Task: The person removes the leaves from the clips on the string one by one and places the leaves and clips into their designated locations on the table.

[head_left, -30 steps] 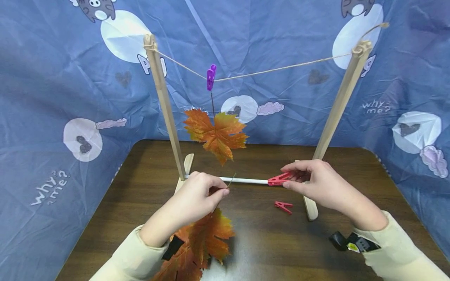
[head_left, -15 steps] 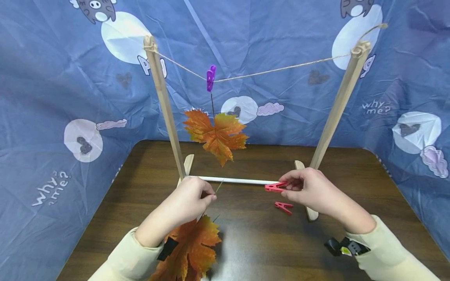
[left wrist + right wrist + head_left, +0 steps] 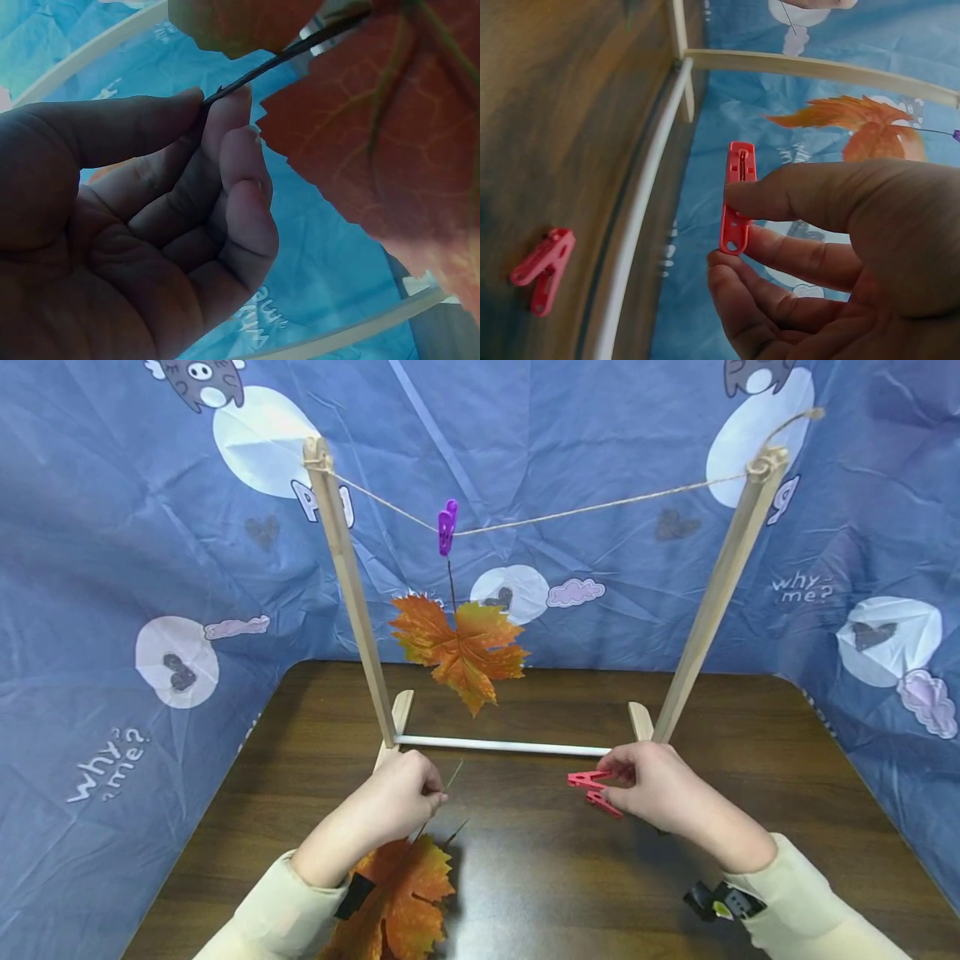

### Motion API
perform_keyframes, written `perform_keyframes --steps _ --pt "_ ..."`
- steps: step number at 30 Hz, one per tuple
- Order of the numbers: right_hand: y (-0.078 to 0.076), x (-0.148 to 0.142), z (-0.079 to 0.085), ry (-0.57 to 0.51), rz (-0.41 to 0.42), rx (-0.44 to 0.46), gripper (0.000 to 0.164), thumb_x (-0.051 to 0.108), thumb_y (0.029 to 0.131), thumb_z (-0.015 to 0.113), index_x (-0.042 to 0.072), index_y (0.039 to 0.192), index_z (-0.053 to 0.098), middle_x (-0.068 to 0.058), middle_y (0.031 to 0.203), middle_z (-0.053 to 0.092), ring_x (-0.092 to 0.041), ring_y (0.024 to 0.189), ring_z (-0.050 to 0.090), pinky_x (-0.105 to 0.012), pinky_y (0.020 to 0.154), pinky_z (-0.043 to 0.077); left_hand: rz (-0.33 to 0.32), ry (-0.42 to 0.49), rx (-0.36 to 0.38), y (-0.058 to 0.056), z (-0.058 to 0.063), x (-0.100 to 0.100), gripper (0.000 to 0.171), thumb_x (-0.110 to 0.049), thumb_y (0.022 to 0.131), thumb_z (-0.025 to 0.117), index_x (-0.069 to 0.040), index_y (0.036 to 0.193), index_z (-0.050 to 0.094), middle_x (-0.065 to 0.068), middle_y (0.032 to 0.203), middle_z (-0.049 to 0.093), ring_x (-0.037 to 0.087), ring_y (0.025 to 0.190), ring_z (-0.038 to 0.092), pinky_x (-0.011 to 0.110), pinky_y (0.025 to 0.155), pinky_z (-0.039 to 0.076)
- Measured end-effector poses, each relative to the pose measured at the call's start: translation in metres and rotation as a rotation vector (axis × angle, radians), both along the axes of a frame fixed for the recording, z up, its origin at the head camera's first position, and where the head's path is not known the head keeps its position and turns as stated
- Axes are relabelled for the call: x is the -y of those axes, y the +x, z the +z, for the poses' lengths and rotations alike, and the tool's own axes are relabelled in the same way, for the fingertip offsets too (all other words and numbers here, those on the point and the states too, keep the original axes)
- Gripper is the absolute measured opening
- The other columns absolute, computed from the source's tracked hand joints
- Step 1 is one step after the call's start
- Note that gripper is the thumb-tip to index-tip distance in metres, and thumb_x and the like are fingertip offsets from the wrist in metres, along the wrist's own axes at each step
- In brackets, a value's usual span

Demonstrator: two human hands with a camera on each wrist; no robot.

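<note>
My left hand (image 3: 397,797) pinches the thin stem (image 3: 285,58) of an orange-red artificial maple leaf (image 3: 412,893) between thumb and forefinger; the leaf hangs below the hand. A red clothespin (image 3: 587,778) is held by my right hand (image 3: 660,793), thumb on one side and fingers on the other, as the right wrist view shows. A second red clothespin (image 3: 546,266) lies on the table and is partly covered by the held one in the head view. Another maple leaf (image 3: 465,652) hangs from the twine (image 3: 585,510) by a purple clothespin (image 3: 447,527).
Two wooden posts, left (image 3: 348,585) and right (image 3: 712,602), carry the sagging twine. A white rod (image 3: 502,745) joins them low down, across the brown table (image 3: 525,877). Behind stands a blue printed cloth (image 3: 585,435).
Both hands have come down toward the near side, the left also shifting left with its leaf. The held clothespin has moved from beside the white rod to over the one lying on the table.
</note>
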State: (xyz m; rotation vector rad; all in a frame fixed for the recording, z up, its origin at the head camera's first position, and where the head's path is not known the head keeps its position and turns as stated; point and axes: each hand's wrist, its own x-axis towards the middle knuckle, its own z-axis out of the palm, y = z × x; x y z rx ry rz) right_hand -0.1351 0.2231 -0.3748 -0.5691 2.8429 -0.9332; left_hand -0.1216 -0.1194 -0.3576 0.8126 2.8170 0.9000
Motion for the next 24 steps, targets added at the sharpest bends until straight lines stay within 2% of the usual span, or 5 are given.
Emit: perform_keyframes --steps 8,13,17,24 --pt "0.004 0.004 -0.018 0.042 0.018 0.004 0.016 0.003 0.074 0.084 0.006 0.085 0.074 0.007 0.071 0.063 -0.008 0.065 0.057 -0.032 0.061 0.049 0.06 -0.071 0.068 -0.003 -0.015 0.004 0.028 0.003 0.081 0.076 -0.011 0.059 0.068 -0.013 0.051 0.052 0.005 0.05 0.045 0.026 0.049 0.04" --pt "0.007 0.004 -0.032 0.066 0.018 0.041 0.018 0.005 0.074 0.087 0.006 0.087 0.074 0.006 0.072 0.063 -0.008 0.066 0.056 -0.031 0.061 0.048 0.075 -0.111 0.112 -0.006 -0.025 0.007 0.029 0.002 0.08 0.077 -0.012 0.056 0.066 -0.013 0.052 0.048 0.007 0.053 0.043 0.027 0.051 0.04" --pt "0.007 0.005 -0.039 0.085 0.007 0.03 0.02 0.004 0.072 0.088 0.004 0.086 0.073 0.004 0.07 0.061 -0.009 0.063 0.052 -0.031 0.058 0.046 0.094 -0.124 0.142 -0.01 -0.033 0.008 0.027 0.001 0.079 0.079 -0.01 0.057 0.067 -0.013 0.051 0.048 0.009 0.054 0.043 0.028 0.052 0.04" --pt "0.009 0.005 -0.049 0.129 -0.029 0.043 0.022 0.004 0.071 0.086 0.008 0.073 0.064 0.006 0.061 0.05 -0.011 0.055 0.044 -0.03 0.051 0.039 0.183 -0.155 0.251 -0.015 -0.048 0.007 0.018 0.0 0.079 0.081 -0.007 0.067 0.07 -0.007 0.05 0.057 0.013 0.055 0.056 0.03 0.056 0.047"
